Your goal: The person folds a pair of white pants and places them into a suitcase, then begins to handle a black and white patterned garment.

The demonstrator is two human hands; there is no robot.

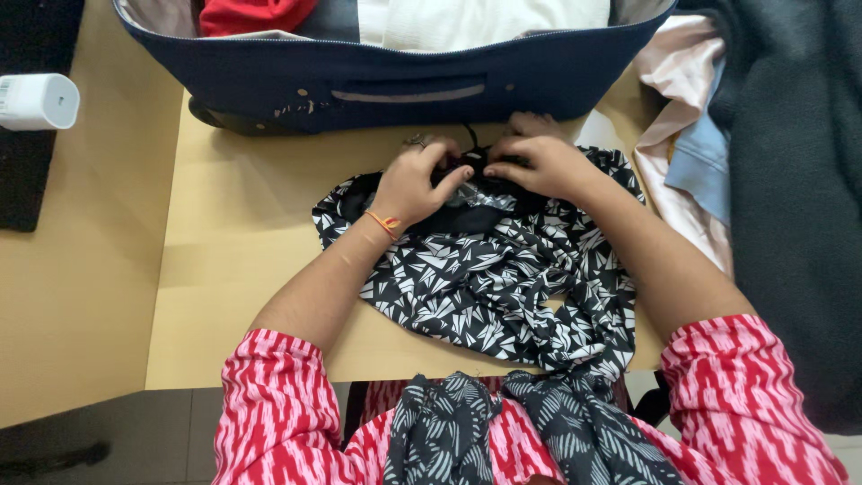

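A black-and-white patterned garment [485, 287] lies crumpled on the wooden table [233, 260], part of it hanging over the near edge onto my lap. My left hand [415, 182] and my right hand [539, 162] meet at its far end, both pinching the black waistband and its drawstring [469, 163]. The left wrist carries an orange thread and one finger a ring. Just beyond my hands stands an open navy suitcase [404, 85] with red, dark and white clothes inside.
A heap of clothes lies at the right: pink [678, 81], light blue [705, 166] and a large dark grey piece [799, 180]. A white cylindrical container [40, 101] rests on a black surface at the far left. The table's near edge runs below my forearms.
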